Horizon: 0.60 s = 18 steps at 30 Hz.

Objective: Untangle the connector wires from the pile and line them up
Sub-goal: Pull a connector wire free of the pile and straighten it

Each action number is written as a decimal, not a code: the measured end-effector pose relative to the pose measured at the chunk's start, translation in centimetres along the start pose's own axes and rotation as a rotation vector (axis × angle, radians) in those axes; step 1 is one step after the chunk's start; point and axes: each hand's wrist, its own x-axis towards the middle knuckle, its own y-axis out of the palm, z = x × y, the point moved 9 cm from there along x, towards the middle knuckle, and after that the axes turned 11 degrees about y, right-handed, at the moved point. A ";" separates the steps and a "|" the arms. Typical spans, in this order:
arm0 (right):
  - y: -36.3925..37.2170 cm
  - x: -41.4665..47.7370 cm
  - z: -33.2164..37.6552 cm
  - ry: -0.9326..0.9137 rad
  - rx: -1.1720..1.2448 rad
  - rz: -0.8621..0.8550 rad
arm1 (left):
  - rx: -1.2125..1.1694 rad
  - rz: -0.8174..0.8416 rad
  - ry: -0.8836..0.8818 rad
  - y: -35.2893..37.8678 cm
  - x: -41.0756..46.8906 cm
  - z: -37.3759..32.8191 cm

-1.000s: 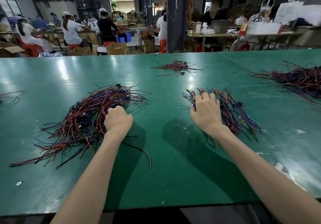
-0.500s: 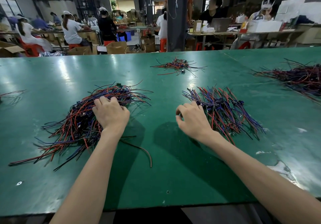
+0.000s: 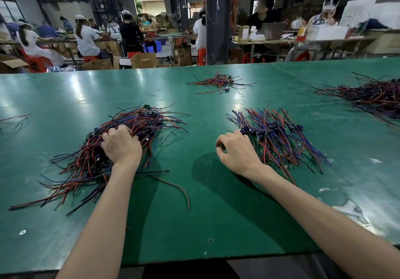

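The tangled pile of red, blue and black connector wires sits on the green table, on the left side. The tidy bunch lies on the right, well apart from it, with its wires all pointing about the same way.

The left hand is on top of the tangled pile. Its fingers curl down into the wires and seem to grip a few. The right hand rests just beside the tidy bunch. Its fingers are loosely curled, and I see nothing in them.

The wires look thin, light and bendy, so they will flop and snag on each other. The little dark plugs look like the hard part. I think it is best to pinch one wire near its plug and pull slowly. A quick tug would likely drag the whole pile along.

One loose wire lies alone near the left arm.
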 end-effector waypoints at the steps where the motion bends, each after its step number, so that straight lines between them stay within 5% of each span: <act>1: 0.0 0.0 0.0 0.002 0.004 0.004 | -0.002 0.013 -0.003 0.2 0.0 0.0; 11: 0.2 -0.1 -0.2 0.012 0.029 0.014 | -0.105 -0.078 -0.019 -0.7 -0.1 0.1; 18: 0.1 -0.1 0.0 0.000 0.057 0.015 | -0.323 -0.347 0.156 -4.4 -0.7 -2.4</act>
